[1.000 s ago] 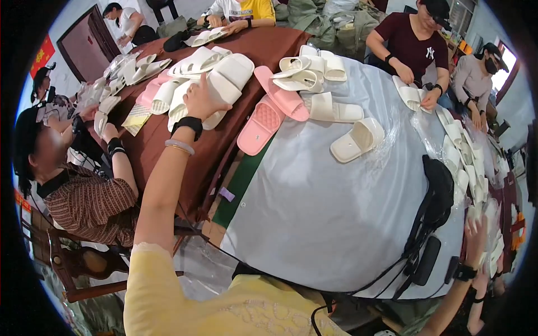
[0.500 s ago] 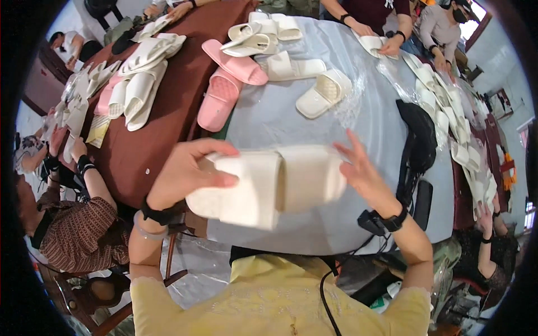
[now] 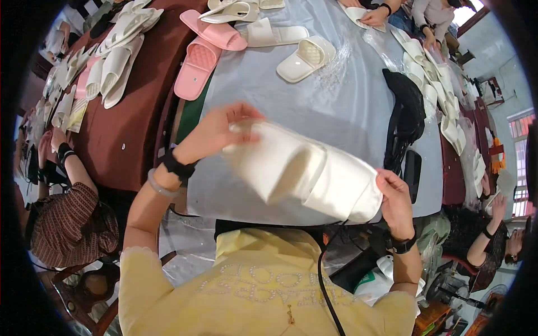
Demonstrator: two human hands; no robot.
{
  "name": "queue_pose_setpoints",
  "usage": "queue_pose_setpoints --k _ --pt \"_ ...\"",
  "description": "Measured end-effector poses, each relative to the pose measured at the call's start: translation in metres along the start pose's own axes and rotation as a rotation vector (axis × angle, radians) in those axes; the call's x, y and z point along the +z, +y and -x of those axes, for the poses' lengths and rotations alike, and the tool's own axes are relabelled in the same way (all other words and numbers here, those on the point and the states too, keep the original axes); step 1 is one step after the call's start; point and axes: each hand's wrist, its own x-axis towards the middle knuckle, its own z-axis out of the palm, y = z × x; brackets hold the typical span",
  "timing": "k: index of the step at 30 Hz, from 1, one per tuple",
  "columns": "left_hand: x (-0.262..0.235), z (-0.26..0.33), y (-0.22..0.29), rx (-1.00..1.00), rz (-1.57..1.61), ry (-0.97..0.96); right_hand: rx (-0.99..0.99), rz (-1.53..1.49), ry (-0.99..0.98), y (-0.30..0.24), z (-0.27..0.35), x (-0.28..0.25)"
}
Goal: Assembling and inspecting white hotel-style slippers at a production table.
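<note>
A pair of white slippers (image 3: 347, 185), seemingly fitted into each other, is held in the air over the near edge of the grey-covered table. My right hand (image 3: 397, 201) grips its right end, thumb on top. At the other end, my left hand (image 3: 218, 131) has its thumb and fingers closed around the white edge; motion blurs this end a little. The slippers slant down toward the right. Beyond them on the table lie a single white slipper (image 3: 305, 59), another white slipper (image 3: 274, 33) and two pink slippers (image 3: 197, 67).
A black bag (image 3: 403, 112) and a dark phone-like object (image 3: 412, 176) lie along the table's right side. White slippers (image 3: 120, 67) are piled on the brown cloth (image 3: 151, 73) at left, more (image 3: 448, 101) at right. Co-workers sit around, one handling a white slipper (image 3: 358, 19) opposite.
The slippers have tilted, their right end now lower and nearer me. My right hand has gone from spread fingers to gripping that end. My left hand has moved up. The view has shifted.
</note>
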Motion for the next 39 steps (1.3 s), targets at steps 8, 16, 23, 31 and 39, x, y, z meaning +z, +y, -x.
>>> queue_pose_setpoints --k 8,16,23,31,39 --pt "0.074 -0.004 -0.066 0.237 -0.678 0.489 -0.433 0.597 0.345 0.0 0.015 -0.006" --pt "0.048 -0.044 -0.064 0.442 -0.424 0.07 -0.852 1.278 0.308 -0.146 0.09 0.011" --pt "0.06 -0.002 -0.018 0.15 0.15 0.513 -0.886 1.283 -0.764 -0.084 -0.087 0.123" --pt "0.093 0.076 -0.068 0.022 -0.573 0.371 -0.829 1.4 -0.633 0.0 -0.173 0.07" --pt "0.125 0.076 -0.078 0.031 -0.784 0.461 -0.759 1.666 -0.249 0.015 -0.114 0.079"
